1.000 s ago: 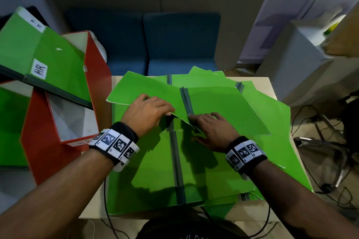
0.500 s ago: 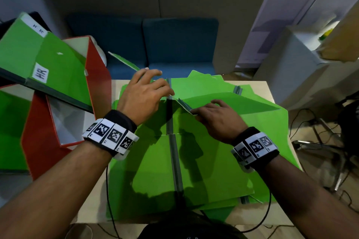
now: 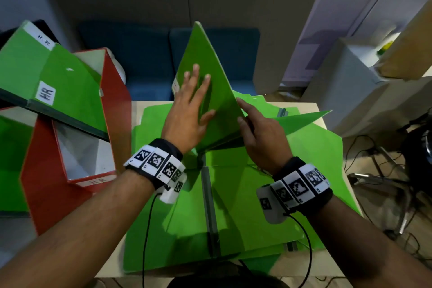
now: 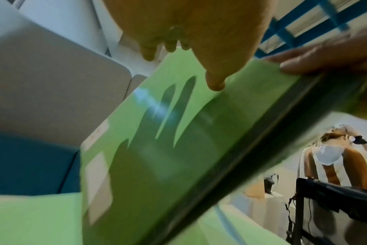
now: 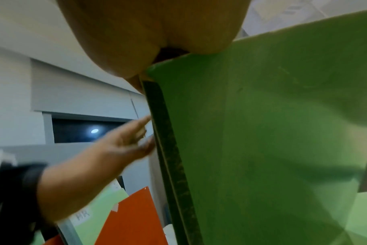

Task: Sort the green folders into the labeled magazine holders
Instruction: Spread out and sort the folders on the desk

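Green folders (image 3: 245, 206) lie spread in an overlapping pile over most of the pale table (image 3: 315, 110), dark spines showing. Off the left side stand the red magazine holders (image 3: 77, 147); the near one carries an "HR" label on its front lip, and a green folder with an HR sticker (image 3: 53, 82) leans across their tops. Above the middle of the pile, one folder (image 3: 210, 91) is up off the stack, half open, one cover tilted nearly upright, the other reaching out flat to the right. The left hand (image 3: 189, 110) is flat against the raised cover, fingers straight and spread, gripping nothing. The right hand (image 3: 261, 131) is at the spine, thumb and fingers clamped round the folder's dark edge.
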`<action>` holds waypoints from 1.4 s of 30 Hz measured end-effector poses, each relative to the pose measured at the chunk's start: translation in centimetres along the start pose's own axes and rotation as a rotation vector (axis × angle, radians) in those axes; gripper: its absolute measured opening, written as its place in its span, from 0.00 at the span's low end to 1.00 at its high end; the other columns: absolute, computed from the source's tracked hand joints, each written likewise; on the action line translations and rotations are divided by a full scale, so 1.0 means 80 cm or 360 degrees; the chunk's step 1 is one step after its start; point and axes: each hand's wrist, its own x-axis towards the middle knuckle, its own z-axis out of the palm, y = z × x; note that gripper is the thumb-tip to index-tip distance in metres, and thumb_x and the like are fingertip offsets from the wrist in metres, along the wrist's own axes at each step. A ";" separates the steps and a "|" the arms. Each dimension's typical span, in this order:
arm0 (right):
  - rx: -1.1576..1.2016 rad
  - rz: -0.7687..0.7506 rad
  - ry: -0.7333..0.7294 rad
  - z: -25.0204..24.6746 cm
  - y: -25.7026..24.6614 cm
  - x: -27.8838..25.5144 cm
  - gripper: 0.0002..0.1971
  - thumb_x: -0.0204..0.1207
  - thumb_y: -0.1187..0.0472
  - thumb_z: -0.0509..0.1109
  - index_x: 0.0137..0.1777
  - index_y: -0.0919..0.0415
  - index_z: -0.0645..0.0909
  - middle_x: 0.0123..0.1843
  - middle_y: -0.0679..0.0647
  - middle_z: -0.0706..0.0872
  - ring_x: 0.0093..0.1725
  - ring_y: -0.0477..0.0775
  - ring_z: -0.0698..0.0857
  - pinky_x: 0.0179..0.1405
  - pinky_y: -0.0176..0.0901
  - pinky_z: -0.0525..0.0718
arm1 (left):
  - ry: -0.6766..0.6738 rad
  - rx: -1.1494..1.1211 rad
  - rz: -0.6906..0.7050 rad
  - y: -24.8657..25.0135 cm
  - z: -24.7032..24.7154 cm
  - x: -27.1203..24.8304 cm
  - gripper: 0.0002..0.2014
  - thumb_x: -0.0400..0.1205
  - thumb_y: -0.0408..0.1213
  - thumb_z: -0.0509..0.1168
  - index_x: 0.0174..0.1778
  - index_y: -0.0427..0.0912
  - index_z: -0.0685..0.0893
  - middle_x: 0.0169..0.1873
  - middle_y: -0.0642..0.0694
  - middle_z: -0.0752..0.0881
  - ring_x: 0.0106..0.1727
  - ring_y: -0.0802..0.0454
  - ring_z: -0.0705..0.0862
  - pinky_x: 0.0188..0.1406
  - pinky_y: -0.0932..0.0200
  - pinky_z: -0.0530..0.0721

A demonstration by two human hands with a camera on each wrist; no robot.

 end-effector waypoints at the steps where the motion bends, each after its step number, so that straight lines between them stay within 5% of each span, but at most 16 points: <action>1: 0.0078 0.0038 0.0048 -0.004 0.001 0.001 0.25 0.82 0.52 0.55 0.79 0.53 0.68 0.24 0.46 0.75 0.26 0.53 0.77 0.27 0.49 0.74 | -0.0094 -0.0036 -0.0100 -0.005 0.010 -0.010 0.41 0.81 0.42 0.69 0.85 0.49 0.51 0.86 0.48 0.43 0.85 0.46 0.48 0.80 0.38 0.62; 4: 0.0286 0.0160 0.0244 -0.016 0.004 0.005 0.22 0.83 0.55 0.58 0.77 0.53 0.72 0.23 0.46 0.74 0.21 0.44 0.71 0.24 0.45 0.71 | -0.0382 -0.0176 -0.0506 -0.013 0.037 -0.044 0.36 0.85 0.49 0.59 0.86 0.51 0.46 0.84 0.56 0.37 0.85 0.51 0.50 0.79 0.41 0.66; 7: 0.0444 0.0239 0.0334 -0.025 0.006 0.003 0.20 0.85 0.62 0.61 0.76 0.54 0.72 0.24 0.46 0.72 0.22 0.44 0.69 0.25 0.43 0.69 | -0.0468 -0.0336 -0.0994 -0.012 0.054 -0.070 0.34 0.87 0.57 0.50 0.86 0.47 0.49 0.85 0.49 0.41 0.85 0.49 0.49 0.82 0.48 0.52; 9: 0.0487 0.0260 0.0363 -0.028 0.005 -0.001 0.21 0.85 0.64 0.61 0.77 0.56 0.71 0.25 0.48 0.72 0.24 0.43 0.67 0.25 0.45 0.69 | -0.0477 -0.0506 -0.1348 -0.013 0.056 -0.078 0.36 0.85 0.61 0.48 0.85 0.44 0.51 0.85 0.43 0.45 0.85 0.43 0.52 0.81 0.46 0.52; 12: 0.0531 0.0256 0.0346 -0.026 0.007 -0.010 0.23 0.85 0.64 0.60 0.80 0.58 0.68 0.26 0.51 0.71 0.25 0.44 0.66 0.25 0.47 0.69 | -0.0491 -0.0872 -0.1694 -0.024 0.061 -0.081 0.45 0.77 0.74 0.48 0.85 0.50 0.50 0.84 0.41 0.56 0.81 0.37 0.64 0.79 0.35 0.62; 14: 0.0553 0.0199 0.0296 -0.026 0.005 -0.018 0.24 0.86 0.63 0.60 0.81 0.55 0.65 0.25 0.47 0.67 0.23 0.44 0.64 0.23 0.44 0.67 | -0.0422 -0.1249 -0.1822 -0.031 0.062 -0.078 0.51 0.69 0.80 0.52 0.84 0.54 0.51 0.82 0.42 0.63 0.73 0.37 0.75 0.68 0.32 0.77; 17: 0.0616 0.0120 0.0221 -0.029 0.002 -0.026 0.25 0.84 0.59 0.60 0.81 0.49 0.64 0.26 0.59 0.72 0.24 0.43 0.65 0.24 0.45 0.68 | -0.0064 -0.1655 -0.1922 -0.031 0.052 -0.062 0.42 0.80 0.66 0.57 0.84 0.51 0.49 0.75 0.41 0.72 0.61 0.44 0.84 0.55 0.40 0.87; 19: 0.0698 0.0101 0.0186 -0.035 0.000 -0.031 0.26 0.83 0.57 0.60 0.80 0.42 0.65 0.32 0.65 0.79 0.26 0.52 0.74 0.26 0.49 0.75 | 0.0094 -0.1759 -0.1933 -0.033 0.044 -0.052 0.42 0.81 0.63 0.59 0.84 0.48 0.49 0.73 0.41 0.74 0.58 0.44 0.86 0.52 0.41 0.88; 21: 0.0763 0.0076 0.0201 -0.039 -0.001 -0.039 0.24 0.83 0.55 0.60 0.77 0.36 0.66 0.41 0.55 0.88 0.35 0.68 0.83 0.34 0.60 0.84 | 0.0156 -0.1876 -0.1908 -0.040 0.036 -0.043 0.46 0.76 0.62 0.64 0.83 0.43 0.53 0.73 0.39 0.73 0.59 0.41 0.85 0.49 0.39 0.89; 23: 0.0760 0.0083 0.0263 -0.040 0.001 -0.049 0.20 0.83 0.49 0.60 0.73 0.32 0.65 0.48 0.53 0.90 0.41 0.70 0.86 0.38 0.66 0.86 | 0.0200 -0.2025 -0.1899 -0.047 0.025 -0.033 0.47 0.73 0.56 0.71 0.82 0.40 0.56 0.73 0.37 0.74 0.62 0.37 0.83 0.48 0.38 0.89; 26: 0.0748 0.0178 0.0314 -0.035 0.011 -0.063 0.21 0.80 0.40 0.60 0.71 0.30 0.62 0.45 0.65 0.88 0.40 0.74 0.86 0.35 0.71 0.84 | 0.0337 -0.2005 -0.1854 -0.055 0.012 -0.018 0.36 0.79 0.38 0.72 0.79 0.40 0.60 0.67 0.36 0.79 0.63 0.38 0.83 0.47 0.40 0.89; 28: 0.0739 0.0253 0.0324 -0.031 0.018 -0.071 0.21 0.80 0.46 0.62 0.70 0.33 0.61 0.44 0.64 0.88 0.40 0.69 0.87 0.36 0.66 0.86 | 0.0384 -0.1900 -0.1750 -0.059 0.008 -0.011 0.30 0.80 0.31 0.71 0.75 0.38 0.64 0.64 0.35 0.83 0.58 0.41 0.86 0.40 0.47 0.90; 31: 0.0819 0.0438 0.0351 -0.017 0.045 -0.076 0.24 0.79 0.68 0.67 0.68 0.48 0.64 0.52 0.44 0.86 0.48 0.43 0.89 0.42 0.39 0.89 | 0.0451 -0.1722 -0.1635 -0.056 -0.004 -0.008 0.31 0.78 0.24 0.70 0.73 0.39 0.63 0.58 0.41 0.83 0.50 0.48 0.87 0.33 0.55 0.88; 33: 0.0788 0.0594 0.0277 -0.003 0.066 -0.077 0.26 0.75 0.75 0.70 0.66 0.53 0.66 0.56 0.43 0.84 0.52 0.39 0.87 0.45 0.29 0.85 | 0.0501 -0.1616 -0.1558 -0.052 -0.012 -0.007 0.35 0.77 0.21 0.70 0.75 0.43 0.61 0.53 0.50 0.80 0.46 0.54 0.84 0.29 0.60 0.85; 36: 0.0817 0.0819 0.0132 0.015 0.090 -0.079 0.27 0.76 0.71 0.72 0.68 0.52 0.66 0.63 0.55 0.83 0.53 0.50 0.87 0.47 0.37 0.85 | 0.0517 -0.1430 -0.1418 -0.041 -0.022 -0.009 0.37 0.76 0.20 0.71 0.76 0.45 0.62 0.49 0.59 0.73 0.44 0.61 0.80 0.34 0.59 0.82; 42: 0.0545 0.1132 -0.0202 0.031 0.114 -0.053 0.43 0.77 0.59 0.74 0.85 0.56 0.51 0.79 0.58 0.69 0.58 0.56 0.83 0.51 0.50 0.86 | 0.0463 -0.1234 -0.1218 -0.026 -0.034 -0.022 0.28 0.76 0.16 0.69 0.63 0.43 0.66 0.45 0.56 0.71 0.30 0.80 0.79 0.30 0.75 0.80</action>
